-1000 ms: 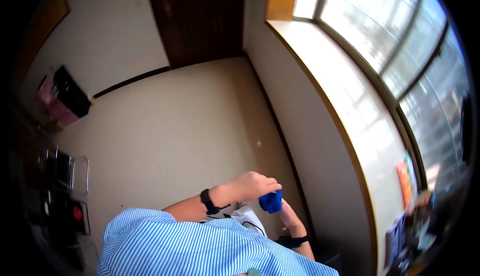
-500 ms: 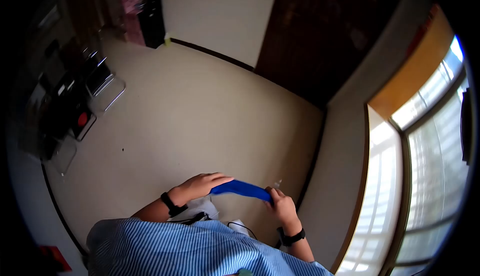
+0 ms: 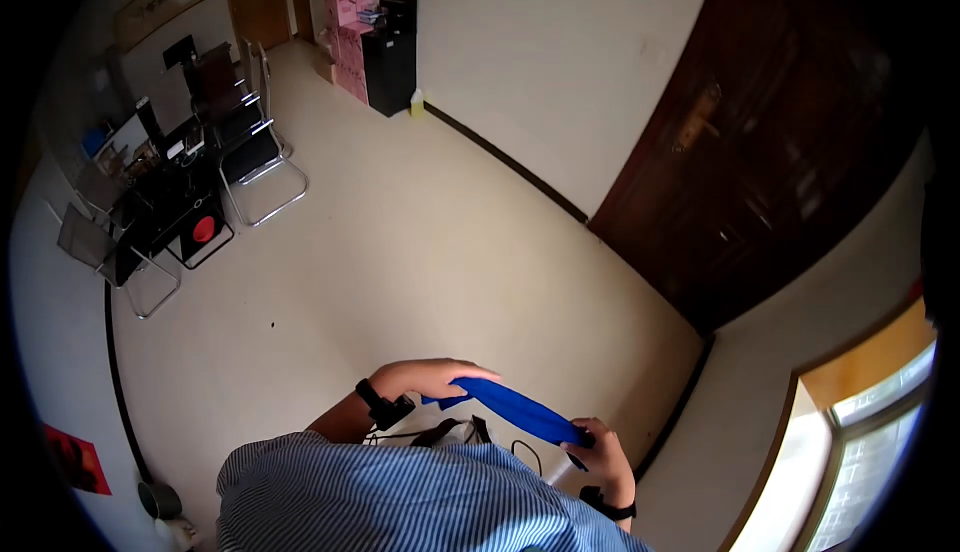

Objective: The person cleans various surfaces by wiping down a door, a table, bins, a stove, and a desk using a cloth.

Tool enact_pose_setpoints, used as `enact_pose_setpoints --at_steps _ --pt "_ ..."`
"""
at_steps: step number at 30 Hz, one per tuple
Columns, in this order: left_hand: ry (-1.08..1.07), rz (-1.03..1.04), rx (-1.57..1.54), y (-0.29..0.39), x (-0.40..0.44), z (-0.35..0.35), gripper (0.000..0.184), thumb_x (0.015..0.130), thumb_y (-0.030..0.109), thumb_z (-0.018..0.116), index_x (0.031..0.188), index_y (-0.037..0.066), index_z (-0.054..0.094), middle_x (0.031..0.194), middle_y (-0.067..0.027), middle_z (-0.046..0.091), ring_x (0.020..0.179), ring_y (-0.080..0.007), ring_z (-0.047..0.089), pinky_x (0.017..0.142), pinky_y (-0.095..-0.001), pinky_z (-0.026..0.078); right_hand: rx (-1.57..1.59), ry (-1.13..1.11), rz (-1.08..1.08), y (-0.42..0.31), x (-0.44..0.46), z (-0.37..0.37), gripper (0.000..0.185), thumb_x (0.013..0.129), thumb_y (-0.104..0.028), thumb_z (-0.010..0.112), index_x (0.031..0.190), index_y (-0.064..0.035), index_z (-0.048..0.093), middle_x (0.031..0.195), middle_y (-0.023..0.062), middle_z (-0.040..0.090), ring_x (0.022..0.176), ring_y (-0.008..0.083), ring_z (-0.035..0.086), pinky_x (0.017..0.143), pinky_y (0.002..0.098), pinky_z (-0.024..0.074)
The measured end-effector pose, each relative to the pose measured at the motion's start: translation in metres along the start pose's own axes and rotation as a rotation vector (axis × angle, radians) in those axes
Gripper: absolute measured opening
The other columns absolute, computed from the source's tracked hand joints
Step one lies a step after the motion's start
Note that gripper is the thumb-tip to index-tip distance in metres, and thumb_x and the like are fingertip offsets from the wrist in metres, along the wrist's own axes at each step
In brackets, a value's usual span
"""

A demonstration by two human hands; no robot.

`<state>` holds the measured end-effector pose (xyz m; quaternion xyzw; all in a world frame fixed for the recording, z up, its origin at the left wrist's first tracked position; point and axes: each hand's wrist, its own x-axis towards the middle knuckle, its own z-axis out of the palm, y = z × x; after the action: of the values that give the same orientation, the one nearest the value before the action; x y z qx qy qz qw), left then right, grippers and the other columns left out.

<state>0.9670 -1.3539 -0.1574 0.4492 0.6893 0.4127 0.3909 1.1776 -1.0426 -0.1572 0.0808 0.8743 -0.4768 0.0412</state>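
A blue cloth (image 3: 525,414) is stretched between my two hands, in front of my striped shirt. My left hand (image 3: 435,377) grips its left end, with the fingers laid along the upper edge and a short flap hanging below. At the right end, my right hand (image 3: 602,452) is closed round the cloth, and a small bit of it sticks out beneath the fingers. Each wrist wears a black band.
Chairs with metal frames (image 3: 265,177) and a black desk (image 3: 170,217) stand at the left. Pink boxes (image 3: 350,57) and a black cabinet (image 3: 390,72) are by the wall. A dark door (image 3: 740,142) is at the right, beyond the tiled floor (image 3: 400,242).
The blue cloth, bunched between my hands at first, is now drawn out long, and my hands are farther apart. The view has swung left, bringing the desk and chairs further in.
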Motion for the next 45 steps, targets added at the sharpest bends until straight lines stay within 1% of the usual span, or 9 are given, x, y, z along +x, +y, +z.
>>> enact_pose_setpoints --at_steps 3,8,14,20,26,28,31,39,45 --pt "0.070 0.163 0.263 -0.022 0.047 -0.044 0.060 0.083 -0.010 0.048 0.134 0.020 0.058 0.130 -0.0087 0.059 0.115 -0.0260 0.057 0.097 -0.0320 0.044 -0.131 0.102 -0.066 -0.018 0.068 -0.021 0.036 0.076 -0.003 0.073 0.111 -0.0023 0.065 0.101 0.0172 0.067 0.094 0.0315 0.067 0.084 0.0359 0.0529" --pt "0.090 0.133 0.297 -0.007 0.127 -0.136 0.043 0.092 0.015 0.061 0.134 0.018 0.057 0.116 -0.0116 0.066 0.099 -0.0284 0.063 0.089 -0.0343 0.049 -0.143 0.462 -0.189 0.012 0.200 -0.057 0.033 0.075 0.005 0.063 0.107 -0.0004 0.067 0.095 0.0192 0.068 0.090 0.0329 0.067 0.081 0.0362 0.0532" --pt "0.286 0.054 0.166 -0.082 0.194 -0.247 0.047 0.092 0.021 0.063 0.135 0.006 0.052 0.121 -0.0178 0.063 0.106 -0.0301 0.062 0.092 -0.0363 0.048 -0.149 0.314 -0.105 0.007 0.409 -0.087 0.031 0.073 -0.002 0.071 0.102 -0.0020 0.062 0.085 0.0167 0.068 0.070 0.0262 0.066 0.064 0.0340 0.0524" --pt "0.521 -0.173 0.243 -0.138 0.185 -0.389 0.048 0.086 0.012 0.069 0.131 0.003 0.053 0.118 -0.0180 0.061 0.102 -0.0279 0.062 0.091 -0.0352 0.049 -0.098 -0.549 -0.200 -0.078 0.635 -0.104 0.051 0.065 -0.011 0.086 0.105 -0.0091 0.054 0.088 0.0021 0.056 0.079 0.0125 0.057 0.064 0.0272 0.0470" --pt "1.116 -0.566 -0.257 -0.173 0.142 -0.474 0.039 0.084 0.015 0.072 0.118 0.002 0.056 0.103 -0.0111 0.057 0.082 -0.0219 0.062 0.061 -0.0305 0.054 -0.110 -0.811 -0.286 -0.154 0.838 -0.023 0.038 0.074 0.002 0.065 0.110 -0.0068 0.057 0.098 0.0122 0.060 0.071 0.0223 0.063 0.063 0.0328 0.0515" --pt "1.041 -0.680 -0.270 -0.191 0.120 -0.490 0.038 0.087 0.015 0.068 0.121 0.002 0.056 0.106 -0.0141 0.062 0.082 -0.0231 0.064 0.070 -0.0323 0.054 -0.145 -0.657 -0.743 -0.157 0.879 0.021 0.034 0.075 0.002 0.064 0.108 -0.0071 0.059 0.101 0.0128 0.061 0.082 0.0270 0.064 0.072 0.0351 0.0526" --pt "0.944 -0.711 -0.218 -0.232 0.109 -0.547 0.037 0.092 0.014 0.059 0.127 0.004 0.056 0.115 -0.0161 0.065 0.095 -0.0263 0.066 0.085 -0.0347 0.052 -0.333 -0.666 -0.654 -0.193 0.943 0.067 0.033 0.077 0.003 0.058 0.109 -0.0070 0.061 0.106 0.0134 0.062 0.094 0.0332 0.062 0.082 0.0375 0.0515" --pt "0.855 -0.347 0.133 -0.287 0.107 -0.785 0.035 0.097 0.017 0.055 0.130 0.008 0.056 0.110 -0.0140 0.066 0.098 -0.0287 0.063 0.088 -0.0378 0.049 -0.416 -0.320 -0.504 -0.213 1.108 0.144 0.027 0.089 0.002 0.053 0.115 -0.0014 0.056 0.107 0.0191 0.061 0.099 0.0382 0.060 0.083 0.0433 0.0507" --pt "0.762 -0.414 0.123 -0.335 0.098 -0.926 0.038 0.096 0.019 0.058 0.132 0.008 0.055 0.119 -0.0148 0.064 0.106 -0.0294 0.061 0.092 -0.0368 0.048 -0.365 -0.130 -0.415 -0.268 1.200 0.173 0.030 0.092 -0.005 0.052 0.122 -0.0025 0.054 0.103 0.0231 0.064 0.094 0.0393 0.063 0.078 0.0441 0.0509"
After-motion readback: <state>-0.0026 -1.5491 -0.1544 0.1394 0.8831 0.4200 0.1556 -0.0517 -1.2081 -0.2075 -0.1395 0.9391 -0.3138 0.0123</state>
